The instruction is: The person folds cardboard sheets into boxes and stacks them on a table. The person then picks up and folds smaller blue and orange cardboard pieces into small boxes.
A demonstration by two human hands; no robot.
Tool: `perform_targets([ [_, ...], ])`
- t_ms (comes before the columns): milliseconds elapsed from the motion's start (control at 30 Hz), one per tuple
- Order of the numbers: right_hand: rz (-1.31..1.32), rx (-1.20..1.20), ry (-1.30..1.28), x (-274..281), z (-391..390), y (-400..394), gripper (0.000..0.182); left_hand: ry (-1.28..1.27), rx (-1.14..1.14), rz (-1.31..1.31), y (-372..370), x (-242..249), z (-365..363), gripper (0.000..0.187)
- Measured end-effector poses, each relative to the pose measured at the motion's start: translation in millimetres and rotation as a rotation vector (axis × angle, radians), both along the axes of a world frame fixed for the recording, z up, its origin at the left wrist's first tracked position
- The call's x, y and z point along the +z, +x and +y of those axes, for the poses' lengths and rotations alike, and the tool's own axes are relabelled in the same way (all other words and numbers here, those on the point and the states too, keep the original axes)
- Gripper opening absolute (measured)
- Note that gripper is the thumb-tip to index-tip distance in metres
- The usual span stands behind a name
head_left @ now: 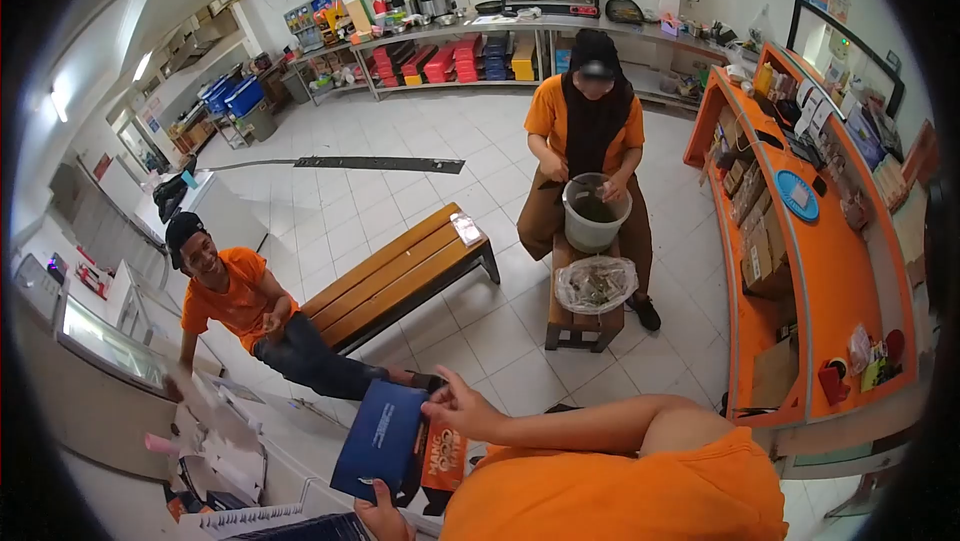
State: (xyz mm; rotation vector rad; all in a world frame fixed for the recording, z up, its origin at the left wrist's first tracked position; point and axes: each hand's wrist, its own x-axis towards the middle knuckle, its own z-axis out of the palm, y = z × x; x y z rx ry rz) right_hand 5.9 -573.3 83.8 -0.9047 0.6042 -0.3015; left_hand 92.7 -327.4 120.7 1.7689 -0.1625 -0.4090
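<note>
A blue cardboard carton [378, 433] with white print and an orange printed side panel [442, 456] is in front of my orange shirt, at the bottom middle of the head view. My left hand [383, 516] grips its lower edge, thumb on the blue face. At the upper right edge of the carton is my right hand [465, 409]; its index finger sticks out while the other fingers are curled at the edge where blue meets orange. Below, close to my left hand, dark blue flat cardboard [300, 529] shows partly at the frame edge.
A person in orange [235, 291] sits at the left by a wooden bench [395, 276]. Another person [590, 121] sits with a white bucket [592, 231] on a small bench, behind a clear plastic bag [596, 285]. An orange counter [835, 271] stands at the right.
</note>
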Motion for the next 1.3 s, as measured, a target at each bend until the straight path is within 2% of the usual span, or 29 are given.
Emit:
perform_targets([
  [33, -0.121, -0.06, -0.472, 9, 6, -2, 0.061, 0.006, 0.006, 0.0, 2, 7, -13, 0.045],
  [67, -0.242, -0.119, -0.941, 20, 13, -3, 0.063, -0.181, 0.098, 0.106, 5, 6, -23, 0.036],
  [100, -0.239, -0.108, -0.933, 28, 17, -2, 0.063, -0.368, 0.193, 0.212, 7, -1, -26, 0.028],
  [133, -0.441, 0.071, -1.247, 36, 20, 1, 0.051, -0.494, 0.198, 0.285, 13, -13, -24, 0.031],
  [167, -0.654, 0.262, -1.558, 40, 19, 7, 0.039, -0.499, 0.206, 0.29, 8, -7, -27, 0.031],
  [200, -0.657, 0.272, -1.567, 35, 22, 15, 0.039, -0.55, 0.155, 0.325, 4, 8, -36, 0.028],
  [267, -0.805, 0.075, -1.672, 27, 31, 26, 0.038, -0.602, 0.097, 0.343, -2, 31, -48, 0.028],
  [300, -0.813, 0.078, -1.682, 27, 28, 26, 0.038, -0.614, 0.098, 0.338, 2, 29, -48, 0.028],
  [367, -0.783, 0.15, -1.338, 31, 29, 26, 0.031, -0.638, 0.092, 0.365, 15, 29, -44, 0.029],
  [400, -0.792, 0.148, -1.334, 34, 33, 29, 0.031, -0.674, 0.09, 0.397, 13, 39, -45, 0.023],
  [500, -0.65, 0.088, -0.763, 44, 45, 32, 0.024, -0.597, 0.114, 0.314, 25, 5, -44, 0.015],
  [567, -0.612, 0.024, -0.683, 51, 48, 38, 0.018, -0.546, 0.161, 0.278, 25, -14, -45, 0.015],
  [600, -0.592, 0.017, -0.728, 59, 45, 39, 0.017, -0.161, 0.03, -0.221, 20, -18, -44, 0.02],
  [633, -0.572, 0.011, -0.773, 64, 44, 41, 0.017, -0.196, -0.02, -0.308, 20, -21, -45, 0.024],
  [667, -0.615, -0.059, -0.957, 65, 42, 43, 0.012, -0.234, -0.072, -0.394, 17, -18, -50, 0.028],
  [700, -0.619, -0.059, -0.957, 64, 40, 44, 0.012, -0.276, -0.124, -0.478, 14, -14, -55, 0.032],
  [767, -0.782, -0.005, -1.739, 63, 30, 42, 0.008, -0.696, 0.109, 0.11, 15, 1, -52, 0.034],
  [833, -0.808, 0.043, -1.683, 60, 34, 39, 0.009, -0.703, 0.129, 0.022, 25, -19, -42, 0.027],
  [900, -0.694, 0.131, -1.672, 55, 37, 36, 0.01, -0.7, 0.095, 0.202, 16, -12, -43, 0.028],
  [933, -0.686, 0.013, -1.521, 46, 40, 40, 0.011, -0.689, 0.013, 0.284, 13, -19, -42, 0.028],
  [967, -0.684, 0.017, -1.526, 40, 41, 39, 0.011, -0.627, 0.054, 0.209, 0, -23, -51, 0.026],
  [1033, -0.39, 0.152, -1.323, 29, 42, 36, 0.021, -0.871, 0.131, 0.334, -15, -12, -69, 0.027],
  [1067, -0.41, 0.177, -1.367, 14, 40, 40, 0.037, -0.674, 0.008, 0.221, -9, -14, -64, 0.029],
  [1100, -0.41, 0.184, -1.369, 19, 37, 38, 0.037, -0.473, -0.109, 0.11, 0, -19, -53, 0.033],
  [1133, -0.384, 0.223, -1.432, 31, 31, 30, 0.046, -0.068, -0.024, -0.01, 18, -67, -34, 0.051],
  [1167, -0.359, 0.264, -1.494, 44, 24, 22, 0.055, -0.068, -0.016, -0.005, 39, -91, -10, 0.051],
  [1200, -0.418, 0.309, -1.53, 55, 14, 14, 0.07, 0.323, -0.523, -0.004, 64, -108, 11, 0.061],
  [1267, -0.382, 0.386, -1.579, 27, 10, 13, 0.065, 0.618, -0.95, -0.336, 39, -43, 9, 0.032],
  [1300, -0.334, 0.45, -1.621, 17, 8, 12, 0.062, 0.615, -0.953, -0.336, 26, -40, 7, 0.032],
])
